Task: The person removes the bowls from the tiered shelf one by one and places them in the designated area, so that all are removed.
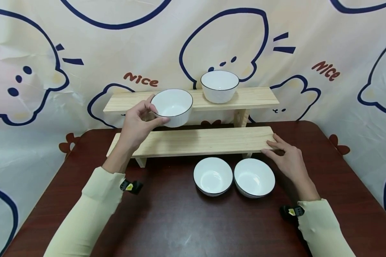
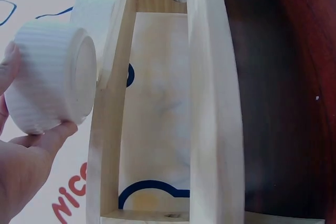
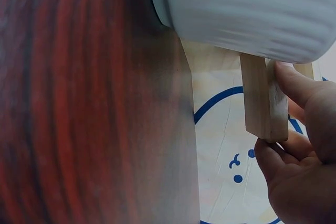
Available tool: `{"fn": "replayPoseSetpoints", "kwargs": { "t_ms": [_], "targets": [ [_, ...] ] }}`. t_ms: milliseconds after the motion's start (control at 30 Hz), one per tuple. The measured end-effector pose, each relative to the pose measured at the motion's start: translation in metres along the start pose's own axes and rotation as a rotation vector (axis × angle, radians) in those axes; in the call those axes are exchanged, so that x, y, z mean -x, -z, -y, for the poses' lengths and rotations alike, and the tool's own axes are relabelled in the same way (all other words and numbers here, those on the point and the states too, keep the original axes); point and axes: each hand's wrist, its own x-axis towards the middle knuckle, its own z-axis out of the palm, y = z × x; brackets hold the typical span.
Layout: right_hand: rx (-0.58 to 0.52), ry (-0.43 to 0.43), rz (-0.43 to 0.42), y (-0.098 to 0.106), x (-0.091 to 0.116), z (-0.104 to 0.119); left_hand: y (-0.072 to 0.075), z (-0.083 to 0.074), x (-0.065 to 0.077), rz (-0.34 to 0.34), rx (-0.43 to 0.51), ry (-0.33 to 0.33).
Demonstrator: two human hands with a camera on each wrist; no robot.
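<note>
My left hand [image 1: 137,119] pinches the rim and side of a white bowl [image 1: 173,107] with a dark rim. In the head view the bowl appears in front of the left part of the upper board [image 1: 251,97] of a two-tier wooden shelf. The left wrist view shows the bowl's ribbed side [image 2: 44,77], with thumb and fingers around it. At the shelf's right end, my right hand [image 1: 290,162] grips the lower board [image 1: 206,141] between thumb and fingers. Another white bowl [image 1: 219,89] stands on the upper board, right of its middle.
Two more white bowls, a left one [image 1: 213,176] and a right one [image 1: 254,178], sit side by side on the dark brown table [image 1: 180,221] before the shelf. Behind stands a patterned cloth backdrop [image 1: 161,53].
</note>
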Motion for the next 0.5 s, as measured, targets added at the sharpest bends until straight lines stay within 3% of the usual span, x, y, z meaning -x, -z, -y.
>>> {"fn": "replayPoseSetpoints", "kwargs": {
  "t_ms": [233, 500],
  "targets": [
    [0.007, -0.002, 0.002, 0.000, 0.000, 0.000, 0.001, 0.006, 0.010, 0.021, 0.025, -0.042],
    [0.006, -0.006, 0.005, 0.000, 0.000, 0.001, 0.002, 0.013, 0.019, 0.031, 0.022, -0.045]
  ]
}}
